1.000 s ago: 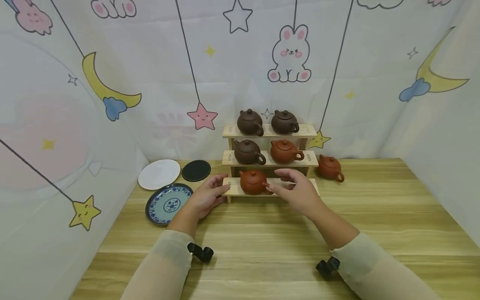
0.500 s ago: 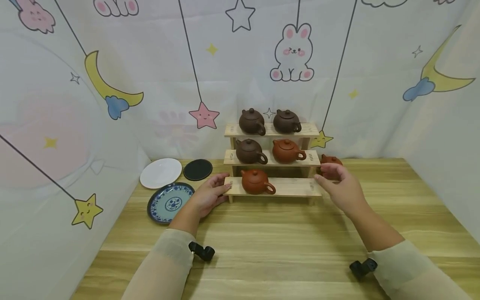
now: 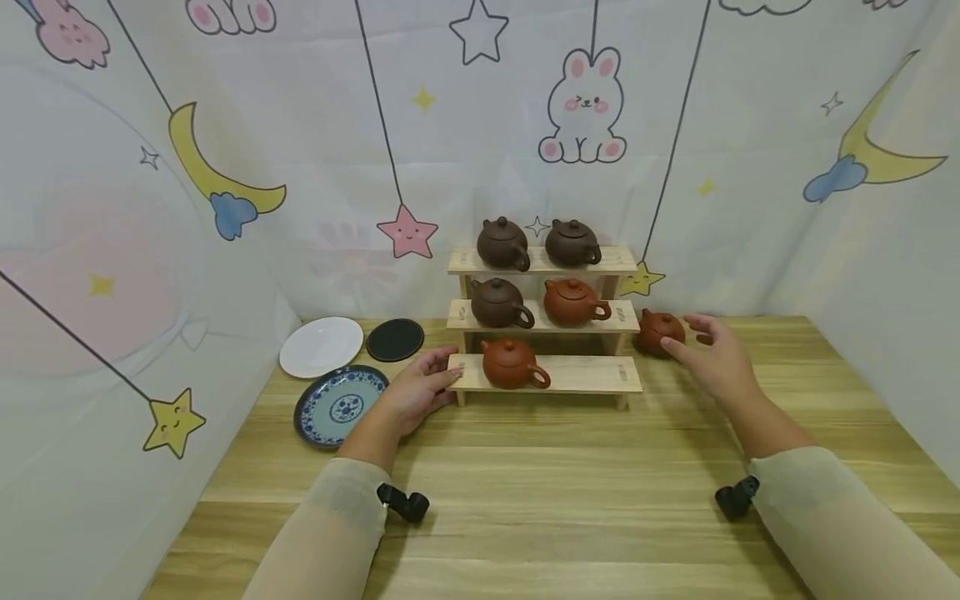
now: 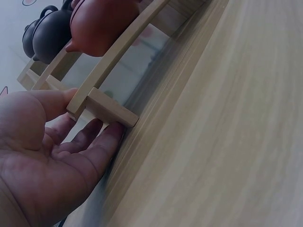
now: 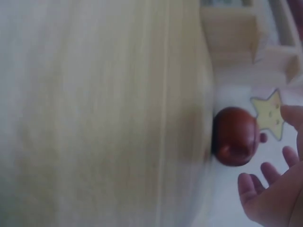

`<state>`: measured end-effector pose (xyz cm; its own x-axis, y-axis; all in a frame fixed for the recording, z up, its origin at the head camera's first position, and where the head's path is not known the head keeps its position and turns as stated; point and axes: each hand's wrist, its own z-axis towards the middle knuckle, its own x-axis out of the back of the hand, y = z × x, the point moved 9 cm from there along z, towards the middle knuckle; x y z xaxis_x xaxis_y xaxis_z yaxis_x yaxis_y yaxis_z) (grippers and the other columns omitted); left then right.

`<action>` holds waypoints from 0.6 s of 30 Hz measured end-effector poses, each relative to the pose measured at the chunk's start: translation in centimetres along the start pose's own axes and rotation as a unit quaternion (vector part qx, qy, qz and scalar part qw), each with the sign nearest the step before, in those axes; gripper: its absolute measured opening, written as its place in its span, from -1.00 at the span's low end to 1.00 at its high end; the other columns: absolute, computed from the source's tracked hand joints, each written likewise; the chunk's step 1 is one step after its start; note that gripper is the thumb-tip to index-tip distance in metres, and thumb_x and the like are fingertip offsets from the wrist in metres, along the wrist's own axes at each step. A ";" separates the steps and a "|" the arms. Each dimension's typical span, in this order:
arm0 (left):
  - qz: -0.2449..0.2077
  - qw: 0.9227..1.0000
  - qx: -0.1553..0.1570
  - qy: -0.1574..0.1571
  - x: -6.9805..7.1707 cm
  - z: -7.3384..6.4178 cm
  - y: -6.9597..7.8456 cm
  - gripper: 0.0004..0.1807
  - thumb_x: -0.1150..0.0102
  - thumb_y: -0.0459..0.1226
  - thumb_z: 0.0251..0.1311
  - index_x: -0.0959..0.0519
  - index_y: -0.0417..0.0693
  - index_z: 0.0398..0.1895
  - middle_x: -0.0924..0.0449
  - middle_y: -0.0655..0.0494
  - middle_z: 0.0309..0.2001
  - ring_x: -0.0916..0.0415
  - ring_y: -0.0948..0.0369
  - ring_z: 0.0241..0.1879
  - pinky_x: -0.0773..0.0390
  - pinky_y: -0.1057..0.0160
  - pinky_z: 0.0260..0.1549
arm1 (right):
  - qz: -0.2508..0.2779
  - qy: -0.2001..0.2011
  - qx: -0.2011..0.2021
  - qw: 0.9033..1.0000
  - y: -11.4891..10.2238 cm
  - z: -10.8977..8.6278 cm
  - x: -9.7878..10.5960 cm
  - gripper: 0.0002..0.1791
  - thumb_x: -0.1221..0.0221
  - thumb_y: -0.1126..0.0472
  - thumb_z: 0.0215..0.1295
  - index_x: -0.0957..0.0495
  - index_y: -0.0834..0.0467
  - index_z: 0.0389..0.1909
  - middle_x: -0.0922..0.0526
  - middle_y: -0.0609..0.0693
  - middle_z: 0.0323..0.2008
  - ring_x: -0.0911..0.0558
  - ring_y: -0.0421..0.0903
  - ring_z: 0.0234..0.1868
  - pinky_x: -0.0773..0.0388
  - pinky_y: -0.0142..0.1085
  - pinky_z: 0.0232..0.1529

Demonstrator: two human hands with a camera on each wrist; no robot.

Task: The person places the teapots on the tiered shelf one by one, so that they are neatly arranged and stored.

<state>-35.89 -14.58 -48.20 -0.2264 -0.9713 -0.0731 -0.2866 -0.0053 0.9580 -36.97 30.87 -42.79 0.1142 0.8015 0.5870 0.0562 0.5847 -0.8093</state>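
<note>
A three-step wooden display stand [image 3: 585, 374] stands against the back curtain. My left hand [image 3: 412, 392] holds the left end of its lowest step; in the left wrist view the thumb lies on the board's end and fingers touch the leg [image 4: 111, 108]. A reddish-brown teapot [image 3: 660, 335] rests on the table, right of the stand. My right hand [image 3: 712, 362] is beside that teapot with fingers spread and nothing held. In the right wrist view, a gap shows between the fingers and the teapot [image 5: 234, 135]. Another reddish-brown teapot [image 3: 510, 364] sits on the lowest step, left of centre.
A dark brown teapot [image 3: 497, 303] and a reddish-brown teapot [image 3: 572, 302] occupy the middle step. Two dark teapots, one left [image 3: 502, 243] and one right [image 3: 572, 242], top the stand. Left lie a white plate [image 3: 321, 347], a black round mat [image 3: 395, 339] and a blue-patterned plate [image 3: 330, 408].
My right hand has moved rightward, from the handle of the lowest-step teapot past the stand's right end to the teapot on the table. The left hand has stayed at the stand.
</note>
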 end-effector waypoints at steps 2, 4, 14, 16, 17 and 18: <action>0.001 1.000 0.000 0.001 0.0 0.0 0.0 -0.38 -0.09 -0.31 0.62 -0.23 0.04 0.67 -0.21 -0.03 0.66 -0.31 -0.04 0.59 -0.37 -0.15 0.56 | -0.011 -0.005 0.005 1.000 0.3 0.7 -0.2 -0.01 -0.28 -0.22 0.49 -0.13 0.24 0.68 -0.19 0.38 0.64 -0.22 0.45 0.60 -0.33 0.37 0.49; 0.001 1.000 -0.001 0.001 0.0 -0.1 0.0 -0.38 -0.08 -0.31 0.62 -0.23 0.04 0.66 -0.21 -0.04 0.66 -0.32 -0.04 0.59 -0.38 -0.15 0.56 | -0.016 -0.015 0.004 1.000 0.7 1.4 -0.5 0.03 -0.30 -0.21 0.48 -0.07 0.25 0.69 -0.15 0.42 0.64 -0.21 0.47 0.60 -0.30 0.38 0.51; 0.006 1.000 -0.002 0.003 0.0 -0.1 0.0 -0.39 -0.09 -0.29 0.62 -0.25 0.05 0.66 -0.22 -0.03 0.66 -0.32 -0.04 0.58 -0.38 -0.16 0.55 | -0.034 -0.049 -0.018 0.998 1.3 3.8 -1.9 0.16 -0.34 -0.22 0.44 0.09 0.29 0.72 -0.10 0.46 0.65 -0.23 0.46 0.60 -0.26 0.35 0.54; 0.005 1.000 -0.002 0.003 0.0 -0.1 0.0 -0.39 -0.09 -0.30 0.62 -0.25 0.05 0.66 -0.22 -0.03 0.65 -0.32 -0.04 0.58 -0.38 -0.15 0.55 | -0.033 -0.050 -0.026 0.998 1.3 4.1 -2.1 0.16 -0.35 -0.18 0.44 0.10 0.30 0.72 -0.11 0.48 0.63 -0.23 0.45 0.60 -0.24 0.34 0.56; 0.005 1.000 -0.002 0.003 0.1 -0.1 0.0 -0.39 -0.09 -0.30 0.62 -0.25 0.05 0.66 -0.23 -0.04 0.65 -0.33 -0.04 0.58 -0.38 -0.15 0.55 | -0.034 -0.050 -0.029 0.998 1.4 4.2 -2.1 0.16 -0.36 -0.17 0.43 0.10 0.32 0.71 -0.12 0.49 0.63 -0.23 0.45 0.60 -0.24 0.33 0.57; 0.005 1.000 -0.002 0.003 0.1 -0.1 0.0 -0.39 -0.09 -0.30 0.62 -0.25 0.04 0.66 -0.23 -0.04 0.65 -0.33 -0.04 0.58 -0.38 -0.15 0.55 | -0.034 -0.049 -0.032 0.998 1.4 4.3 -2.2 0.16 -0.36 -0.15 0.43 0.10 0.33 0.71 -0.13 0.50 0.62 -0.24 0.45 0.59 -0.24 0.32 0.57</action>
<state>-35.84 -14.66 -48.18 -0.2242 -0.9726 -0.0621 -0.2808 0.0034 0.9598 -41.45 30.48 -45.16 0.0113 0.7703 0.6375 0.1240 0.6316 -0.7653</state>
